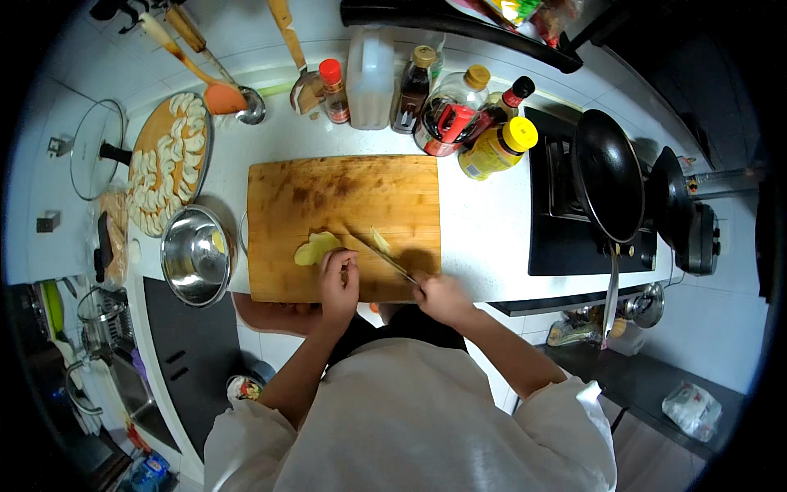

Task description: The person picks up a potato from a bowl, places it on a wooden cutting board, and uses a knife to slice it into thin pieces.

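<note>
My right hand (446, 298) grips the handle of a kitchen knife (382, 255), its blade slanting up and to the left over a wooden cutting board (295, 190). Close to the left of the blade is my left hand (339, 286), with its fingers curled over the board. Pale yellow slices (315, 249), perhaps potato or ginger, lie against its fingertips; whether it holds a piece is hidden. A thin pale strip (380, 240) lies on the blade's right side.
A steel bowl (197, 255) with a yellow piece inside stands left of the board. Behind it, a round tray (157, 138) carries several dumplings. Sauce bottles (446, 117) line the back. At right, a wok (609, 178) sits on the stove, its handle (612, 295) jutting past the counter edge.
</note>
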`<action>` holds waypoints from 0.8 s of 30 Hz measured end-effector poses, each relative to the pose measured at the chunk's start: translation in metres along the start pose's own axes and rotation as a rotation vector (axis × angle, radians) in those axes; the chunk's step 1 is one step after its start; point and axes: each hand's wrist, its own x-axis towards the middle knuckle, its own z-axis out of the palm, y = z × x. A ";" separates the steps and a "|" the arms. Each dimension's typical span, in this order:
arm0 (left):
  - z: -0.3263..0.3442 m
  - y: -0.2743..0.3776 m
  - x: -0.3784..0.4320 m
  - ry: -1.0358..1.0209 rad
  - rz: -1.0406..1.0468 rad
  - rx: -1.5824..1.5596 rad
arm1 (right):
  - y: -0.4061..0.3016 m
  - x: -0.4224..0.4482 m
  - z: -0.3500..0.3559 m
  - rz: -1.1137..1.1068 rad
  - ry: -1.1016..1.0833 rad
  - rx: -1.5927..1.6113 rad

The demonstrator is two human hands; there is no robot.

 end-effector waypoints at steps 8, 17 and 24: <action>-0.013 0.055 0.050 -0.160 0.160 0.169 | -0.007 0.002 -0.035 -0.169 0.071 -0.152; 0.022 0.036 0.054 -0.699 0.066 0.547 | 0.001 -0.004 -0.025 -0.303 0.159 -0.376; 0.021 0.022 0.069 -0.517 -0.021 0.319 | -0.006 -0.021 -0.036 -0.311 0.161 -0.265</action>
